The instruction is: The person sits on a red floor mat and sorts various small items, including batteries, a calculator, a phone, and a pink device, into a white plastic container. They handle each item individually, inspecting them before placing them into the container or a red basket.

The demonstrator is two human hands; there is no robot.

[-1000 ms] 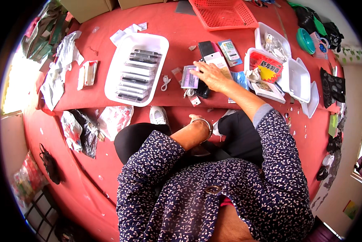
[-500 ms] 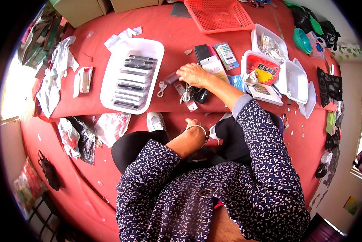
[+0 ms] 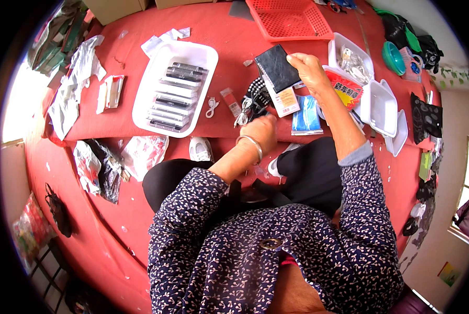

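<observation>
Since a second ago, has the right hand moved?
Yes. The right hand lifted a black flat pack up and away, toward the red basket.

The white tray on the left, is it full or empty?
Partly full. The white tray holds a row of dark and silver flat items down its middle, with bare white along its edges.

White tray (image 3: 146,99) on red table (image 3: 229,42), loaded with a row of dark and silvery flat devices (image 3: 172,97). Above right, red mesh basket (image 3: 289,18). At far right, white foam boxes (image 3: 379,107), one holding clear bags (image 3: 352,60), beside a teal bowl (image 3: 393,57). Blue packet (image 3: 306,116) near table edge. Crumpled plastic bags (image 3: 101,165) lower left; white shoe (image 3: 200,149) just under the edge.
</observation>
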